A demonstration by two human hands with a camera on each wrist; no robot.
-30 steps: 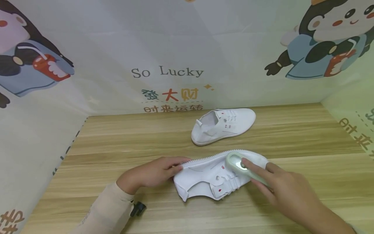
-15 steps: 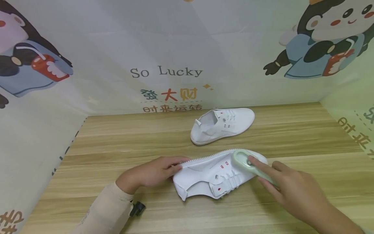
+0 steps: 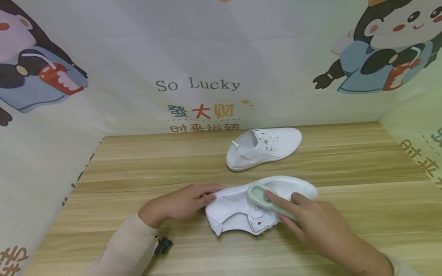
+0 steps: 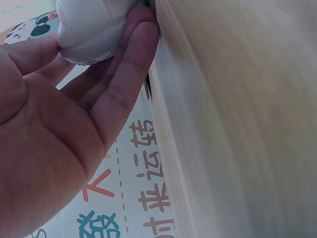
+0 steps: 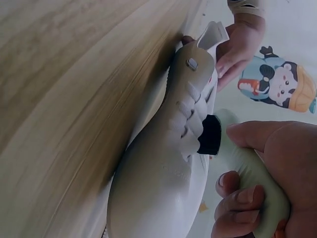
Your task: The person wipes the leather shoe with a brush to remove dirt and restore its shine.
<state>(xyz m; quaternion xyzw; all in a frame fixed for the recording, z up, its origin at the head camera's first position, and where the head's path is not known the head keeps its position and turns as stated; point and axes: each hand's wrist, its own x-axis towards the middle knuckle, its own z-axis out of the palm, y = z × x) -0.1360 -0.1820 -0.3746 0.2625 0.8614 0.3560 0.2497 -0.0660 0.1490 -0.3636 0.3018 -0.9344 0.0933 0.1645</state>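
Observation:
A white lace-up sneaker (image 3: pixel 224 212) lies tipped on its side on the wooden tabletop, toe to the right and sole edge facing away. My left hand (image 3: pixel 179 203) holds it at the heel; in the left wrist view the fingers (image 4: pixel 121 89) curl round the heel end. In my right hand (image 3: pixel 321 226) is a pale green shoe brush (image 3: pixel 257 194), index finger laid along its back. Its black bristles (image 5: pixel 210 135) press on the upper beside the laces (image 5: pixel 188 119), as the right wrist view shows. The brush head covers the small red letters on the side.
The matching white sneaker (image 3: pixel 284 142) stands upright farther back, toe right. Printed cloth walls (image 3: pixel 131 69) rise at the back and both sides of the wooden table (image 3: pixel 148 161). A small black device (image 3: pixel 163 246) sits by the left sleeve.
The brush first slid slightly right toward the toe, then moved back left along the upper toward the heel with my right hand. The left hand and both sneakers stay in place.

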